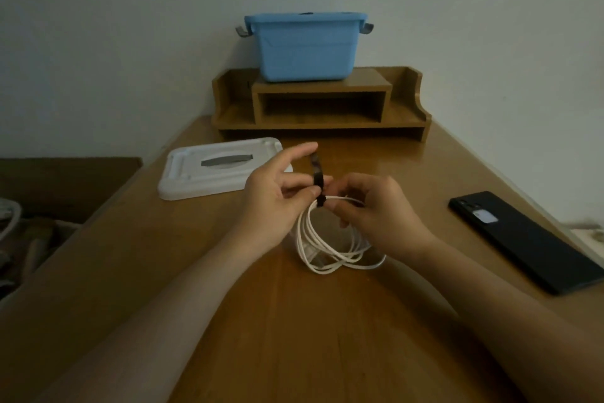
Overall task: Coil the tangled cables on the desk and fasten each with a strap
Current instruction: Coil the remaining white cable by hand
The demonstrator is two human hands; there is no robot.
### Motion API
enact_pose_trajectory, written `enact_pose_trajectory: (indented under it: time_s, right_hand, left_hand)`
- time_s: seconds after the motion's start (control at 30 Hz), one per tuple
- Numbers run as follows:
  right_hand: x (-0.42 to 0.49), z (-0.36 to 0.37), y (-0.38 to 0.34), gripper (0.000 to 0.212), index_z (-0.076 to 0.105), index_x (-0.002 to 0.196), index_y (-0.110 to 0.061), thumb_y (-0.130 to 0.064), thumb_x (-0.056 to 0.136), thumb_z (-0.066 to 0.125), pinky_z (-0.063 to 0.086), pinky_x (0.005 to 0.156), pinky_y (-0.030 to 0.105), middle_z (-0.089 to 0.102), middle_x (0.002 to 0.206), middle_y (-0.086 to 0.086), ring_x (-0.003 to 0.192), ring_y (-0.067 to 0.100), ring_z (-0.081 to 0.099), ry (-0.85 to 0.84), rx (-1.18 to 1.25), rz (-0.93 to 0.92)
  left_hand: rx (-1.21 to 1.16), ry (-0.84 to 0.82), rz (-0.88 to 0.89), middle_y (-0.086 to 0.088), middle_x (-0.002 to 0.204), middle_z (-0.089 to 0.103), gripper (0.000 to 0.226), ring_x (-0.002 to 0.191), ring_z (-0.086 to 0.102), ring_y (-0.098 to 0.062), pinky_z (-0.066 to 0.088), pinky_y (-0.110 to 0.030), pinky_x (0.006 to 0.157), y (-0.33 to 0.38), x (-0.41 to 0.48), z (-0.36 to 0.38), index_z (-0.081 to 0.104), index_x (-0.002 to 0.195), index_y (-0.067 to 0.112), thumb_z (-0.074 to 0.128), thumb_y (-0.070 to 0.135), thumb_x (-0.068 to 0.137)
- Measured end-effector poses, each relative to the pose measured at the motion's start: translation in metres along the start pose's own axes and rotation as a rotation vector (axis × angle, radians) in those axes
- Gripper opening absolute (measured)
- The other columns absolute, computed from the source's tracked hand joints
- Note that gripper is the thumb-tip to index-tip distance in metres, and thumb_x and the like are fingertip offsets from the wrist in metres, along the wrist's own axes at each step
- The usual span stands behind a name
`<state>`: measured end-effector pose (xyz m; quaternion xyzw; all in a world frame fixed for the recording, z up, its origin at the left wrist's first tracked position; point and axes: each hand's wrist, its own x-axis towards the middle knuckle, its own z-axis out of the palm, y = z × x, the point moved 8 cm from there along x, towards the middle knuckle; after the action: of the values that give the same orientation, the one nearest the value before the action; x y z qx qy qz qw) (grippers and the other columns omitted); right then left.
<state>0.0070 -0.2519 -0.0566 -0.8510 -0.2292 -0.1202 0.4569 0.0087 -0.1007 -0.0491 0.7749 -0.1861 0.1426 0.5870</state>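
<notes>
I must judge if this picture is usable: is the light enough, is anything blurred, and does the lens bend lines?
Head view: dim, flat light, soft sheen on the desk; head view: the strap pinched by the left hand is smeared, while the cable held by the right hand is readable; head view: the wide lens bows the desk edges.

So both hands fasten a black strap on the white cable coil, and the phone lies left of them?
No. The head view shows the phone right of them; left hand and right hand do fasten the black strap on the white cable coil.
</notes>
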Motion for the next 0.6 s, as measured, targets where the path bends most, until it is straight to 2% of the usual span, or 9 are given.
enact_pose_trajectory:
  time_s: [0.07,0.1,0.13,0.2,0.23,0.3,0.4,0.6]
  right_hand:
    - [0.001,-0.001,0.002,0.003,0.072,0.096,-0.014,-0.014,0.094,0.070,0.058,0.065,0.026,0.070,0.082,-0.004,0.065,0.009,0.067,0.002,0.018,0.020]
    - [0.001,-0.001,0.003,0.002,0.072,0.096,-0.014,-0.015,0.094,0.071,0.057,0.063,0.024,0.071,0.080,-0.004,0.063,0.009,0.066,0.004,0.027,0.031]
    - [0.002,-0.002,0.005,0.002,0.073,0.095,-0.014,-0.016,0.094,0.071,0.055,0.061,0.022,0.070,0.079,-0.004,0.062,0.008,0.066,0.005,0.025,0.043]
    - [0.002,0.000,0.006,0.003,0.073,0.094,-0.014,-0.017,0.093,0.072,0.054,0.058,0.021,0.070,0.078,-0.004,0.061,0.007,0.066,-0.004,0.002,0.056]
    - [0.003,0.001,0.007,0.004,0.073,0.095,-0.015,-0.018,0.093,0.072,0.054,0.058,0.021,0.070,0.078,-0.004,0.061,0.007,0.066,-0.011,-0.009,0.061]
    - [0.004,-0.001,0.009,0.005,0.074,0.096,-0.015,-0.020,0.093,0.072,0.056,0.059,0.022,0.071,0.081,-0.004,0.064,0.009,0.067,-0.002,-0.003,0.080]
    - [0.006,-0.005,0.014,0.006,0.072,0.094,-0.016,-0.021,0.093,0.073,0.057,0.058,0.023,0.071,0.080,-0.001,0.063,0.010,0.068,0.017,0.032,0.129]
    - [0.005,-0.011,0.020,0.007,0.072,0.092,-0.016,-0.023,0.093,0.073,0.056,0.057,0.023,0.071,0.077,0.000,0.059,0.008,0.065,0.036,0.026,0.162]
  left_hand:
    - [-0.001,0.026,0.013,0.005,0.101,0.079,0.071,0.097,0.073,-0.001,0.052,-0.011,0.086,0.001,-0.002,-0.001,0.043,0.151,0.026,0.071,0.002,0.091]
    - [0.006,0.032,0.020,0.005,0.100,0.079,0.069,0.097,0.073,-0.001,0.053,-0.013,0.088,0.001,-0.002,-0.001,0.044,0.149,0.026,0.072,0.004,0.090]
    - [0.023,0.042,0.039,0.005,0.099,0.079,0.061,0.097,0.073,-0.002,0.056,-0.019,0.089,0.002,-0.001,-0.001,0.052,0.144,0.025,0.073,0.007,0.090]
    - [0.077,0.071,0.107,0.005,0.097,0.079,0.033,0.094,0.074,-0.005,0.061,-0.030,0.087,0.005,-0.001,-0.002,0.071,0.120,0.020,0.075,0.009,0.089]
    - [0.103,0.074,0.144,0.006,0.096,0.078,0.023,0.091,0.074,-0.005,0.062,-0.031,0.084,0.008,-0.002,-0.003,0.075,0.109,0.018,0.075,0.009,0.088]
    - [0.162,0.049,0.197,0.009,0.094,0.076,0.015,0.091,0.072,-0.005,0.060,-0.025,0.081,0.011,-0.002,0.000,0.077,0.101,0.018,0.074,0.008,0.089]
    - [0.231,0.007,0.247,0.012,0.094,0.071,0.016,0.093,0.068,-0.004,0.054,-0.014,0.077,0.018,-0.003,0.002,0.077,0.099,0.019,0.073,0.006,0.090]
    - [0.187,-0.084,0.229,0.011,0.093,0.071,0.018,0.093,0.068,-0.009,0.052,-0.015,0.077,0.016,-0.004,0.011,0.077,0.099,0.019,0.073,0.004,0.089]
